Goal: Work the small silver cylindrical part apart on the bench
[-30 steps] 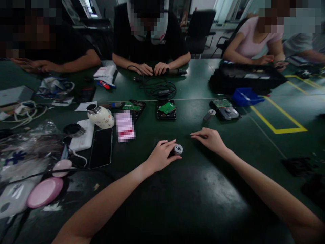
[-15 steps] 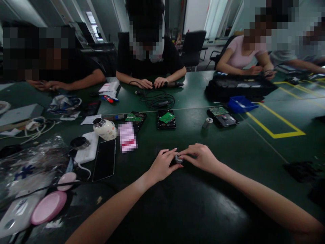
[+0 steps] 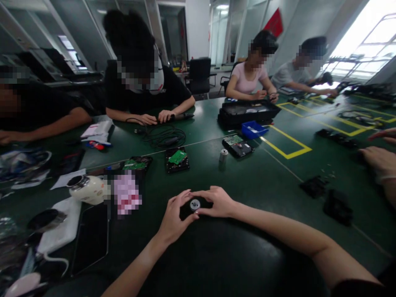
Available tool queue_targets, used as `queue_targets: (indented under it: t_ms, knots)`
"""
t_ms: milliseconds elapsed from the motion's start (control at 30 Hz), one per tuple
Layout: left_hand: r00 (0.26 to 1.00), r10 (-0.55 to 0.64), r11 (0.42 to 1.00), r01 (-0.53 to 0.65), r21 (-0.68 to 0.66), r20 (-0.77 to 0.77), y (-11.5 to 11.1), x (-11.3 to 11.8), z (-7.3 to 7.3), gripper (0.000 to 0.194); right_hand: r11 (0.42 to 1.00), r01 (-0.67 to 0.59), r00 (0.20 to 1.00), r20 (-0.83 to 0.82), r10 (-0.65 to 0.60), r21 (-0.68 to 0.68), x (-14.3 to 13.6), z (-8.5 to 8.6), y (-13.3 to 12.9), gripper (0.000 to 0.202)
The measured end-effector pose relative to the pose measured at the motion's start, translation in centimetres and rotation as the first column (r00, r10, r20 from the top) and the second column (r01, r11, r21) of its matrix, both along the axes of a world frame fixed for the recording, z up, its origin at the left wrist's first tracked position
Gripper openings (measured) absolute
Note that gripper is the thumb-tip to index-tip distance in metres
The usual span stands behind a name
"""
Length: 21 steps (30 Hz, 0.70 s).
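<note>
A small silver metal cylinder, which looks like a small electric motor [image 3: 194, 204], stands end-up between my hands. My left hand [image 3: 175, 215] curves around its left side, fingertips at its far edge and thumb at its near edge. From the right, my right hand [image 3: 218, 203] closes around it the same way, the index finger beyond it and the thumb against its near side. The two hands together make a ring about the motor, fingertips nearly meeting. Farther off, a second similar silver cylinder [image 3: 223, 155] stands upright on the green table [image 3: 247, 247].
Hard drives with green boards [image 3: 177, 159] [image 3: 238, 145] lie beyond my hands. A blue tray [image 3: 254, 129] sits by a black bin [image 3: 247, 112]. On the left are a phone [image 3: 91, 237] and a cream jar [image 3: 89, 189]. Black parts [image 3: 338, 206] and another person's hand [image 3: 379, 161] are at right.
The view has turned to the right, so the table's things sit farther left. My right fingers have moved from the motor's top to its sides, uncovering its top face.
</note>
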State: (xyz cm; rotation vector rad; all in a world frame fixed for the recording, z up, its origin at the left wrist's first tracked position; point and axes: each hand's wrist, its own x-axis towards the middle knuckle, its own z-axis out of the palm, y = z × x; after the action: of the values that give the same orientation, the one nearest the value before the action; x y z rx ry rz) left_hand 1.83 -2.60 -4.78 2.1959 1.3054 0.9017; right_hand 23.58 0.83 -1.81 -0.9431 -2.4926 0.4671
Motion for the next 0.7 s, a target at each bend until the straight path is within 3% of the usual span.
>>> queue_targets:
  t_ms: [100,233,367,600,700]
  knots:
    - [0.991,0.091,0.994,-0.096,0.054,0.094,0.1,0.0,0.9,0.038,0.999,0.021,0.998,0.05,-0.023,0.036,-0.1,-1.4,-0.2,0.075]
    - [0.997,0.046,0.991,-0.053,0.119,0.062,0.2,0.2,2.2,0.013,0.996,0.018,0.998,0.06,-0.024,0.085,-0.3,-2.1,-0.5,0.077]
    - [0.997,0.058,0.987,-0.066,0.148,0.057,0.3,0.4,2.9,0.009,0.996,0.049,0.996,0.076,-0.055,0.078,-0.4,-1.9,-0.5,0.079]
    - [0.998,0.01,0.992,-0.018,0.126,0.069,0.5,0.9,3.6,0.006,0.997,-0.016,0.991,0.136,0.005,0.075,-0.6,-2.1,-0.2,0.048]
    - [0.991,0.074,0.982,-0.092,0.165,0.114,1.1,0.2,4.1,0.008,0.997,-0.016,0.991,0.132,0.006,0.075,-0.6,-2.0,-0.2,0.047]
